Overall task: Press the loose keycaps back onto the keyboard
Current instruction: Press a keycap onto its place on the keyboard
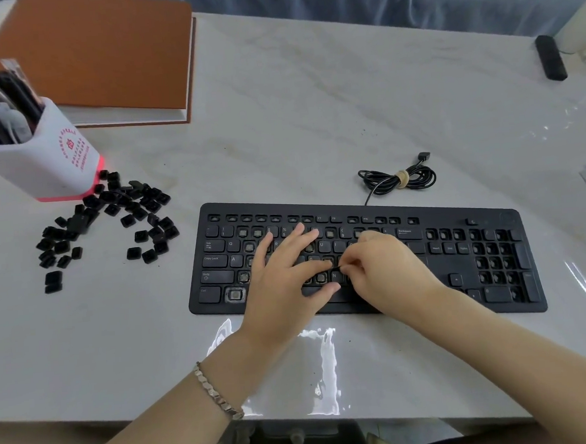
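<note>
Keyboard point(459, 266) mid-frame on desk point(312, 117). Right hand point(387, 267) pinches sth small, prob. a keycap point(339, 267), beside N key point(334, 276). Left hand point(284, 273) rests flat, fingers wide. Align cap square, then press straight down. Loose keycaps point(113, 219) lie at left.

One view only, worn on our head: wide-angle, facing forward and steeply down onto the pale marble-patterned table point(312, 117). Close range: our left hand point(284, 277) and right hand point(387, 267) sit at centre over the flat black plastic keyboard point(459, 266). Left margin catches the scattered loose black keycaps point(127, 220) and a white square pen holder point(41, 161); top reaches the brown-covered book point(102, 51). Table edges bow near the corners.
</note>
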A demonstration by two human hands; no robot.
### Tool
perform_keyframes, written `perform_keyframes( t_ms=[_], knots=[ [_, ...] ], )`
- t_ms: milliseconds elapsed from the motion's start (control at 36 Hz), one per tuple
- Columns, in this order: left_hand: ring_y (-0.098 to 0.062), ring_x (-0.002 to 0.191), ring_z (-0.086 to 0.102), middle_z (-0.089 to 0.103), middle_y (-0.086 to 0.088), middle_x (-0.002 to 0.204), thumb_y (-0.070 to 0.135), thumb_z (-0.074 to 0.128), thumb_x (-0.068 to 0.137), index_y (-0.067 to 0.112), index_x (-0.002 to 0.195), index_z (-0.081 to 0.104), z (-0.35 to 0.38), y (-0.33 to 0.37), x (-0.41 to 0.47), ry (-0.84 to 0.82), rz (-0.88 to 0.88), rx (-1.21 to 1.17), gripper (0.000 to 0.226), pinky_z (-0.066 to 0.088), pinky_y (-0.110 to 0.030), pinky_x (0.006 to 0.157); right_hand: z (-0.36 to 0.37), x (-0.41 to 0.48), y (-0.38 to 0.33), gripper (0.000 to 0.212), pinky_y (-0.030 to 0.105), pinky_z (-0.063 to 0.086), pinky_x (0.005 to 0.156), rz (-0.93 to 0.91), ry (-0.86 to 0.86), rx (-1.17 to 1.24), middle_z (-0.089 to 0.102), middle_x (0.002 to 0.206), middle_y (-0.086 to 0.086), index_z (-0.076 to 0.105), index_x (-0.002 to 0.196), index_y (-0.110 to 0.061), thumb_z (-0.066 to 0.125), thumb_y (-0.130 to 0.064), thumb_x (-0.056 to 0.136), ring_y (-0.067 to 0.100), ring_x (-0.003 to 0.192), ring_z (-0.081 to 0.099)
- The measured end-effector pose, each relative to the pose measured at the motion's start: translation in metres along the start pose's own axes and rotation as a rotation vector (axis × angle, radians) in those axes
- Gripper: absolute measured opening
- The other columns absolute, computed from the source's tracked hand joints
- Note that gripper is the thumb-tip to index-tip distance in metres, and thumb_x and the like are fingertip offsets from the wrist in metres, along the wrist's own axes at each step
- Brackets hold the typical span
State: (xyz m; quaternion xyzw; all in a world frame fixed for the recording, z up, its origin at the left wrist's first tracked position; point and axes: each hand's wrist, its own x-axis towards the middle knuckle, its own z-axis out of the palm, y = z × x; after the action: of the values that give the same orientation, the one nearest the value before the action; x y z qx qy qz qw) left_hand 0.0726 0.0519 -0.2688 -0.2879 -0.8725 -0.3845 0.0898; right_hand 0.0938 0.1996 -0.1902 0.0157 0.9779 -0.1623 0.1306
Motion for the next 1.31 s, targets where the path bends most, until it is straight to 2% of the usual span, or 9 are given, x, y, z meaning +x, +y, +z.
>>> perform_keyframes(
  t_ms=[278, 472, 611, 694, 778, 889, 1028, 1194, 1306],
  knots=[
    [-0.019, 0.124, 0.045, 0.066, -0.001, 0.117, 0.042, 0.060, 0.077, 0.022, 0.081, 0.077, 0.006, -0.003, 0.000, 0.046, 0.082, 0.069, 0.027, 0.022, -0.049, 0.107, -0.012, 0.009, 0.000, 0.022, 0.027, 0.047, 0.072, 0.065, -0.105, 0.112, 0.069, 0.086, 0.009, 0.072, 0.092, -0.011, 0.050, -0.015, 0.090, 0.022, 0.081, 0.061],
    [-0.019, 0.124, 0.046, 0.067, 0.001, 0.116, 0.041, 0.060, 0.077, 0.020, 0.080, 0.077, 0.007, -0.003, -0.002, 0.060, 0.096, 0.072, 0.027, 0.022, -0.050, 0.107, -0.007, 0.007, 0.001, 0.021, 0.025, 0.043, 0.070, 0.077, -0.083, 0.146, 0.067, 0.084, 0.008, 0.070, 0.088, -0.009, 0.050, -0.013, 0.090, 0.021, 0.082, 0.060],
    [-0.020, 0.125, 0.047, 0.067, 0.004, 0.116, 0.041, 0.061, 0.079, 0.021, 0.079, 0.077, 0.009, -0.006, -0.002, 0.072, 0.106, 0.064, 0.026, 0.023, -0.051, 0.107, 0.001, -0.001, 0.009, 0.017, 0.005, 0.035, 0.059, 0.143, 0.020, 0.261, 0.051, 0.064, -0.009, 0.071, 0.085, -0.011, 0.055, -0.014, 0.090, 0.003, 0.063, 0.046],
    [-0.021, 0.124, 0.048, 0.068, 0.004, 0.115, 0.040, 0.061, 0.079, 0.021, 0.078, 0.077, 0.009, -0.006, -0.002, 0.075, 0.119, 0.087, 0.024, 0.024, -0.052, 0.107, -0.001, 0.003, 0.009, 0.016, 0.011, 0.036, 0.055, 0.171, -0.046, 0.270, 0.059, 0.069, -0.006, 0.070, 0.085, -0.015, 0.055, -0.017, 0.090, 0.009, 0.069, 0.055],
    [-0.021, 0.124, 0.047, 0.068, 0.003, 0.114, 0.039, 0.061, 0.079, 0.021, 0.078, 0.077, 0.008, -0.005, -0.001, 0.076, 0.130, 0.099, 0.024, 0.023, -0.051, 0.107, -0.004, 0.006, 0.007, 0.016, 0.020, 0.043, 0.065, 0.204, -0.098, 0.266, 0.068, 0.084, 0.000, 0.070, 0.082, -0.018, 0.055, -0.017, 0.088, 0.015, 0.079, 0.061],
    [-0.021, 0.124, 0.048, 0.068, 0.004, 0.115, 0.039, 0.061, 0.080, 0.022, 0.079, 0.076, 0.009, -0.006, -0.002, 0.081, 0.143, 0.126, 0.023, 0.024, -0.051, 0.108, -0.001, 0.001, 0.007, 0.017, 0.014, 0.033, 0.054, 0.149, -0.042, 0.220, 0.059, 0.073, -0.006, 0.071, 0.092, -0.014, 0.054, -0.016, 0.090, 0.012, 0.075, 0.052],
    [-0.024, 0.125, 0.047, 0.068, 0.005, 0.114, 0.037, 0.062, 0.081, 0.020, 0.081, 0.076, 0.009, -0.007, -0.002, 0.080, 0.178, 0.161, 0.022, 0.024, -0.055, 0.105, 0.012, -0.011, 0.012, 0.016, 0.018, 0.025, 0.065, 0.066, 0.106, 0.217, 0.046, 0.080, 0.001, 0.071, 0.095, -0.011, 0.056, -0.014, 0.089, 0.013, 0.079, 0.042],
    [-0.023, 0.119, 0.051, 0.071, 0.002, 0.104, 0.033, 0.058, 0.084, 0.014, 0.079, 0.073, 0.004, -0.005, 0.003, 0.042, 0.290, 0.278, 0.024, 0.028, -0.057, 0.101, 0.013, -0.012, 0.014, 0.010, 0.014, 0.031, 0.062, 0.134, 0.162, 0.387, 0.051, 0.067, -0.010, 0.073, 0.083, -0.015, 0.064, -0.014, 0.085, 0.009, 0.068, 0.048],
    [-0.025, 0.106, 0.065, 0.072, 0.001, 0.095, 0.030, 0.054, 0.085, 0.012, 0.073, 0.072, -0.001, -0.001, 0.012, 0.012, 0.428, 0.425, 0.028, 0.044, -0.055, 0.095, 0.011, -0.014, 0.021, 0.016, 0.009, 0.037, 0.061, 0.235, 0.181, 0.586, 0.057, 0.063, -0.012, 0.067, 0.071, -0.026, 0.067, -0.014, 0.082, 0.001, 0.060, 0.050]
  ],
)
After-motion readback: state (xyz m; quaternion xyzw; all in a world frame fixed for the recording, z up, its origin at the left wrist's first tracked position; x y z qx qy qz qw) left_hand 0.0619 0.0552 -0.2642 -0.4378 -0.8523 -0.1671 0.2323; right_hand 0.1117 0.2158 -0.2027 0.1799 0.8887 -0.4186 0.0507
